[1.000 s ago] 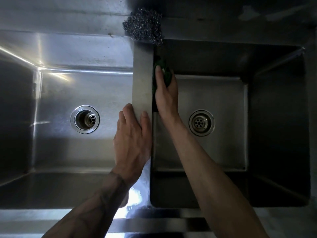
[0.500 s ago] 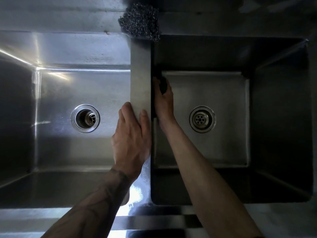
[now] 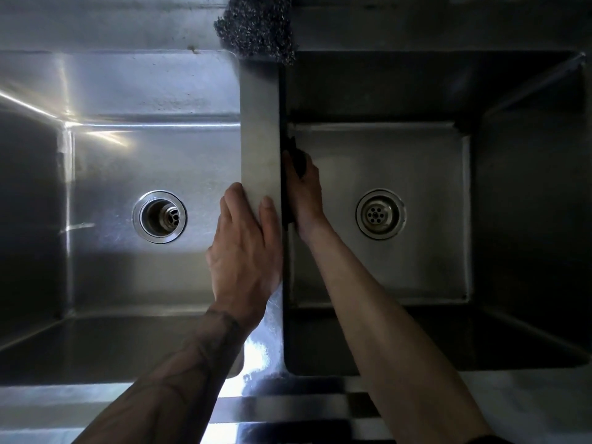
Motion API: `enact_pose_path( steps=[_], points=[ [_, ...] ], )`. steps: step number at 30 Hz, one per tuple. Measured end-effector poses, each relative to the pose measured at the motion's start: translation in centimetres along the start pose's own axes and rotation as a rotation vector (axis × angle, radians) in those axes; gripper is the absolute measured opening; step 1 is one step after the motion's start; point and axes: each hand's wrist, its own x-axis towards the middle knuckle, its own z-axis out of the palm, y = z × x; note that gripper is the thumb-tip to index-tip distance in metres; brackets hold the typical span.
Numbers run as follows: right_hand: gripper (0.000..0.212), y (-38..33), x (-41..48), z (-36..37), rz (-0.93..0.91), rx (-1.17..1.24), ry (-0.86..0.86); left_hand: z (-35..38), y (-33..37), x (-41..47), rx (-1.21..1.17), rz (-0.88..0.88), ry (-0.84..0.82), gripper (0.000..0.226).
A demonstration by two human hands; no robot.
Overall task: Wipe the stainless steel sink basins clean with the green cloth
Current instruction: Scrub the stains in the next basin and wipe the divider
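Note:
Two stainless steel basins lie side by side: the left basin (image 3: 112, 174) is lit, the right basin (image 3: 416, 267) is in shadow. My right hand (image 3: 304, 195) is deep inside the right basin and presses the green cloth (image 3: 298, 157) against that basin's left wall, just below the divider. Only a dark corner of the cloth shows past my fingers. My left hand (image 3: 245, 251) rests flat on the divider (image 3: 259, 123) between the basins, its fingers hooked over the divider's left edge.
A ball of steel wool (image 3: 256, 25) sits on the back ledge above the divider. Each basin has a round drain: the left drain (image 3: 159, 216) and the right drain (image 3: 380, 214). The front rim (image 3: 288, 408) runs along the bottom.
My right hand has slid the cloth down the right basin's left wall, towards me and deeper. The cloth is more hidden now. My left hand has stayed on the divider.

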Motion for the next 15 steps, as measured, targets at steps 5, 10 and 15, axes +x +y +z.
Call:
enact_pose_path(
  steps=[5,10,15],
  points=[
    [0.035,0.0,-4.0,-1.3,-0.112,0.122,-0.033,0.1,-0.1,0.0,0.023,0.009,-0.051,0.04],
    [0.066,4.6,0.5,-0.6,0.01,-0.003,-0.023,0.1,-0.2,-0.1,0.097,0.023,-0.061,0.037],
    [0.021,0.0,-5.1,-1.6,-0.083,0.067,-0.04,0.1,-0.1,0.0,0.14,0.011,-0.081,0.037]
  ],
)
